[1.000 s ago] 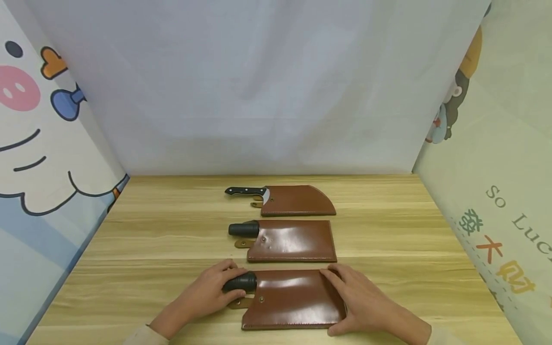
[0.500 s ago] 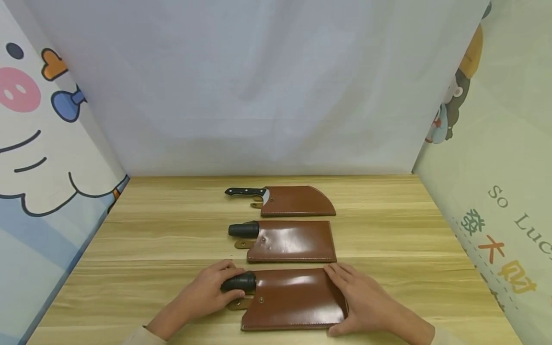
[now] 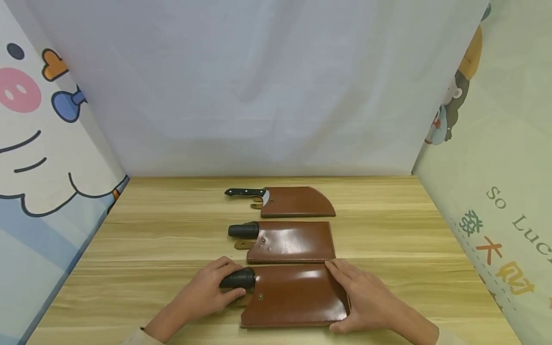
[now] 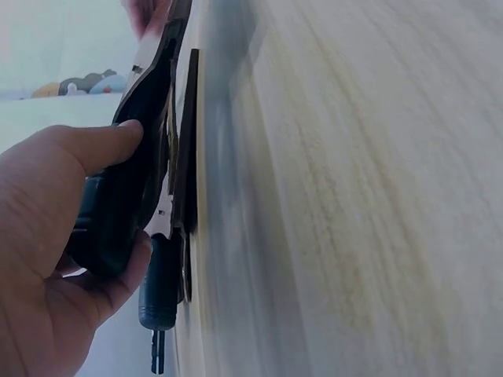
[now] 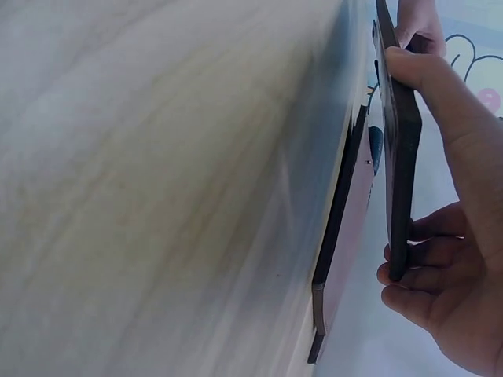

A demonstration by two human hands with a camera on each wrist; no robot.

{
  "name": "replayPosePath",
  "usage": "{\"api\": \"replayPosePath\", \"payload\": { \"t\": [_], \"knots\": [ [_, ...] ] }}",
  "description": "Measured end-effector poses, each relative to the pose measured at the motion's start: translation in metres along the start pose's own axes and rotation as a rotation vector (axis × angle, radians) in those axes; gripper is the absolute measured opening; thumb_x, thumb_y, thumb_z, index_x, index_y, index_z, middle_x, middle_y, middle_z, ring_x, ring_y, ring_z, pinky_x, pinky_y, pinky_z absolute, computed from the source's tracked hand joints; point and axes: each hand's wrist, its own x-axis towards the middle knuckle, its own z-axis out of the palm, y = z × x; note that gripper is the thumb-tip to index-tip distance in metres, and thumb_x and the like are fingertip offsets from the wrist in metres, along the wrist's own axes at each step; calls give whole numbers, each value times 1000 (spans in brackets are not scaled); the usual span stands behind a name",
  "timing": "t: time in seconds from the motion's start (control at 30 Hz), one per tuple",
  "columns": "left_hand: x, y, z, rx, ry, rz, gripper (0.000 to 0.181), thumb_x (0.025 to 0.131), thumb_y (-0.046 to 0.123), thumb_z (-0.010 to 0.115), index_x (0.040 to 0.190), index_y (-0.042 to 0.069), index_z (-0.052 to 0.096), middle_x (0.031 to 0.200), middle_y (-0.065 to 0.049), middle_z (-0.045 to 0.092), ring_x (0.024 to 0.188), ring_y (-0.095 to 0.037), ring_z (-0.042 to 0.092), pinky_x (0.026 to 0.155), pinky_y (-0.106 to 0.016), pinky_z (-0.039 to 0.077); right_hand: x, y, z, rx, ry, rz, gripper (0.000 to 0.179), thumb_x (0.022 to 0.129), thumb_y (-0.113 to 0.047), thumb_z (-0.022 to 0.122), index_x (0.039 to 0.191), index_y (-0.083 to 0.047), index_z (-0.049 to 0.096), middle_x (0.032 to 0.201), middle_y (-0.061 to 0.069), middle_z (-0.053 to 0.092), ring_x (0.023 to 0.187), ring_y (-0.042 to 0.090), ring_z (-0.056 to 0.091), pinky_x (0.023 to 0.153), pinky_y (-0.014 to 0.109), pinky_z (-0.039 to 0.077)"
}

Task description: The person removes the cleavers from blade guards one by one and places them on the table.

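Observation:
The nearest of three sheathed cleavers lies across both hands; its broad brown leather sheath hides the blade. My left hand grips the black handle, thumb and fingers on opposite sides of it in the left wrist view. With my right hand I hold the sheath's far end, thumb along one edge and fingers at the other. In the right wrist view this sheath is raised off the table, with a gap beneath it. A brass snap shows near its mouth; the strap is mostly covered by my left hand.
Just behind lies a second cleaver in a rectangular brown sheath, its strap unfastened. Further back is a third knife with a riveted black handle and a curved-tip sheath. A white cloth backs the wooden table.
Both hands have lifted the nearest sheathed cleaver off the table, and it has shifted slightly away from me. My right fingers have slid to its far corner. The other two have stayed put.

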Motion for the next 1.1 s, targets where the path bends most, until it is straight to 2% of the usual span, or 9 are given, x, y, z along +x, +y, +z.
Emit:
{"api": "replayPosePath", "payload": {
  "t": [0.27,0.5,0.77,0.9,1.1],
  "knots": [
    [2,5,-4,4,94,-18,45,87,39,82,125,17,73,109,12,62,94,-6,61,78,-30,55,0,0,-8,-20,65,-30,120,64,-73,83,150,2,45,150,21,50,130,38,57,93,55,55],
    [2,10,-9,-21,112,-17,44,85,34,85,125,19,74,109,12,63,94,-8,63,77,-30,55,0,0,-13,-42,84,-39,120,64,-74,82,151,-1,45,149,19,51,127,36,60,90,53,56],
    [1,12,-12,-1,133,14,42,84,35,85,121,17,76,106,8,65,87,-8,63,69,-26,53,-2,-1,-15,-57,93,-58,119,64,-75,81,151,-1,45,149,19,51,130,36,58,91,53,56],
    [1,13,-14,11,140,40,42,87,38,82,121,15,76,107,6,66,89,-11,65,70,-27,54,-3,-1,-17,-49,101,-60,119,64,-74,82,151,-1,46,149,19,52,131,37,57,92,54,56],
    [1,13,-15,6,138,37,39,86,36,83,118,15,77,106,7,65,88,-10,65,69,-27,54,-3,-1,-18,-47,104,-54,119,64,-73,82,152,-2,45,150,18,51,131,35,58,91,53,56]
  ]
}}
